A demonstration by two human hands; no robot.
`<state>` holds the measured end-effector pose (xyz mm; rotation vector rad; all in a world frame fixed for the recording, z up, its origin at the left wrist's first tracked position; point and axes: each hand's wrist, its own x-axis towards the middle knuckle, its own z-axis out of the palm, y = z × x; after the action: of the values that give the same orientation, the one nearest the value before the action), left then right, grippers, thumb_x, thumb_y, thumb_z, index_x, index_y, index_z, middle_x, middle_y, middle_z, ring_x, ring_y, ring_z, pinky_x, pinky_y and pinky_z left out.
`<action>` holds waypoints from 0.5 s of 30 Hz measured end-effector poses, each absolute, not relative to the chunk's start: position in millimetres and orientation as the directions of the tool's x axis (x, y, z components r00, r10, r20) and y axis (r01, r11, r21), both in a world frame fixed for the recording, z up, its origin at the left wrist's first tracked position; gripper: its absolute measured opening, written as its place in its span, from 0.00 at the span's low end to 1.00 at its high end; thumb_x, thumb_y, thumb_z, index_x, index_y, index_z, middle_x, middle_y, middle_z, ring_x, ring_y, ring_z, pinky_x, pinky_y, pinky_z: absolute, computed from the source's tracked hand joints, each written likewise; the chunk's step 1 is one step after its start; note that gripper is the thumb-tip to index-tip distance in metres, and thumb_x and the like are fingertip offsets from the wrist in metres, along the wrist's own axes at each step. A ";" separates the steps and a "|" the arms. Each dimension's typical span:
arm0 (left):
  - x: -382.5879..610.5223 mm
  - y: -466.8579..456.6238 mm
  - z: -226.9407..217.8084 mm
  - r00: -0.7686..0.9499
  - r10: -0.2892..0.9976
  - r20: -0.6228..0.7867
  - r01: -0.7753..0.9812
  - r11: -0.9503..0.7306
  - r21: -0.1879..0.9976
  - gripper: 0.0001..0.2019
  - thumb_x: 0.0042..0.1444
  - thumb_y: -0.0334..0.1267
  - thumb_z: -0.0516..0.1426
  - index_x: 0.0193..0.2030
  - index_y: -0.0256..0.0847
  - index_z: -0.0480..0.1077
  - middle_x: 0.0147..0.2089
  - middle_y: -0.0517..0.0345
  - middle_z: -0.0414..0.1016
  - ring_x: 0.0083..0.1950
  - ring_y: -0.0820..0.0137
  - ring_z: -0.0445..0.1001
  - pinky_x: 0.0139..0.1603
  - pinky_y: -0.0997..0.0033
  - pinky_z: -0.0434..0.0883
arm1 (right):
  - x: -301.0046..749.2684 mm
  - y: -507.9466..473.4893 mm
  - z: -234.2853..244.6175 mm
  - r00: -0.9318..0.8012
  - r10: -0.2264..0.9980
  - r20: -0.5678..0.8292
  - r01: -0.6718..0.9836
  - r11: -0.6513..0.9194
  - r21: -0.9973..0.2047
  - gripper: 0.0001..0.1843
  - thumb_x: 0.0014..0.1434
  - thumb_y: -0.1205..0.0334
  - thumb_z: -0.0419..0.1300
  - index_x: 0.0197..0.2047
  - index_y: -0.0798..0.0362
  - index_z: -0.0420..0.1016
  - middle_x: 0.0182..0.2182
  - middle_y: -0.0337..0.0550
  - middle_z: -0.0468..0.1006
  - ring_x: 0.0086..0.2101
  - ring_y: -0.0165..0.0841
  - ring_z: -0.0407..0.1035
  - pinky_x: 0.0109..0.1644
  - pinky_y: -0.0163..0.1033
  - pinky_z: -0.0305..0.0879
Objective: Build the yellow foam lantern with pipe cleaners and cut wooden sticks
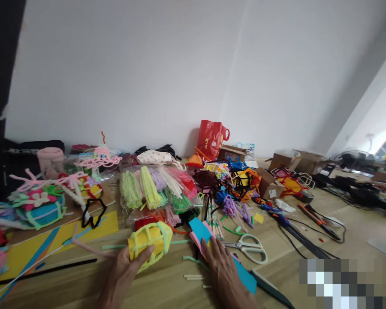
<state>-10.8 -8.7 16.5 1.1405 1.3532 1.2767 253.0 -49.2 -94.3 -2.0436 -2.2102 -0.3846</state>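
Clutter covers most of the wooden table (167,292) that I am watching through the head camera. The left hand (124,272) has its grip closed on a small yellow paper lantern framed in pale green pipe cleaner (151,242), with the thumb across the front face; I cannot see the other fingers. The lantern sits low over the table near the front edge, just left of centre. The right hand (223,270) lies flat with its grip released, fingers spread on a stack of blue and pink paper sheets (199,229) just to the right of the lantern. Short pale green pipe-cleaner offcuts (191,259) lie on the bare wood between the two hands. A pair of pale-handled scissors (249,249) rests just beside the right hand on its outer side, blades pointing towards it. Directly behind the lantern, clear bags of green, yellow, lilac and pink pipe cleaners (154,191) are heaped close together and wall off the middle of the table. To the left, a long black pipe cleaner (48,271) lies across a yellow sheet with blue stripes (16,257), and a bent pink pipe cleaner (85,246) runs towards the left wrist. Further left stands a blue basket trimmed with felt flowers (40,206). At the back a red carrier bag (210,138) leans on the white wall, with brown cardboard boxes (266,182) and orange-handled tools (312,214) well off to the right.
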 end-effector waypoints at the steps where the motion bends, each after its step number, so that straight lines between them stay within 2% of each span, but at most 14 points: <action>1: -11.9 -7.4 16.2 -0.118 0.992 -0.037 0.017 0.040 0.999 0.20 0.33 0.49 0.66 0.32 0.38 0.77 0.32 0.52 0.83 0.41 0.55 0.80 0.38 0.68 0.77 | 256.1 -49.8 -98.4 -0.115 0.955 0.273 0.989 0.085 0.119 0.44 0.50 0.84 0.43 0.68 0.47 0.51 0.64 0.54 0.58 0.62 0.50 0.54 0.58 0.56 0.63; 3: -13.5 -3.9 15.3 -0.062 0.995 -0.076 -0.019 0.075 0.997 0.22 0.34 0.48 0.66 0.36 0.37 0.77 0.35 0.51 0.83 0.44 0.54 0.79 0.41 0.67 0.76 | 265.9 -48.7 -104.7 -0.151 0.933 0.326 0.986 0.119 0.117 0.42 0.52 0.83 0.43 0.69 0.49 0.47 0.64 0.54 0.58 0.61 0.48 0.56 0.58 0.53 0.64; 6: -12.7 1.8 15.2 -0.073 0.993 -0.093 -0.042 0.090 0.995 0.22 0.35 0.48 0.66 0.37 0.35 0.76 0.37 0.50 0.83 0.45 0.54 0.78 0.43 0.65 0.76 | 285.6 -38.5 -105.6 -0.143 0.917 0.372 0.989 0.119 0.087 0.40 0.55 0.78 0.45 0.70 0.50 0.42 0.64 0.54 0.60 0.60 0.45 0.58 0.57 0.49 0.66; 9: -8.8 6.4 17.0 -0.058 0.995 -0.081 -0.048 0.078 0.996 0.21 0.36 0.49 0.65 0.36 0.36 0.76 0.40 0.49 0.83 0.45 0.55 0.78 0.44 0.66 0.76 | 304.2 -21.3 -95.7 -0.125 0.912 0.391 0.991 0.099 0.085 0.38 0.56 0.73 0.47 0.69 0.52 0.47 0.64 0.54 0.60 0.60 0.46 0.59 0.58 0.49 0.64; 11: -6.1 8.9 17.6 -0.041 0.997 -0.069 -0.045 0.067 0.997 0.21 0.36 0.50 0.65 0.34 0.36 0.76 0.40 0.50 0.83 0.44 0.56 0.79 0.43 0.67 0.76 | 312.5 -9.9 -86.1 -0.103 0.906 0.410 0.993 0.070 0.096 0.36 0.56 0.74 0.46 0.68 0.52 0.51 0.64 0.53 0.60 0.61 0.46 0.57 0.60 0.51 0.61; 15: -4.5 12.0 13.0 -0.062 0.996 -0.060 -0.014 0.059 0.998 0.21 0.34 0.50 0.65 0.34 0.37 0.77 0.38 0.51 0.83 0.43 0.56 0.80 0.41 0.69 0.77 | 318.6 6.1 -72.3 -0.045 0.937 0.348 0.996 0.015 0.090 0.37 0.54 0.75 0.46 0.68 0.58 0.51 0.65 0.56 0.56 0.63 0.48 0.51 0.62 0.56 0.56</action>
<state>-4.5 12.0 13.0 1.1255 1.2734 1.2165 318.6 6.1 -72.3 -2.0286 -2.0930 -0.4620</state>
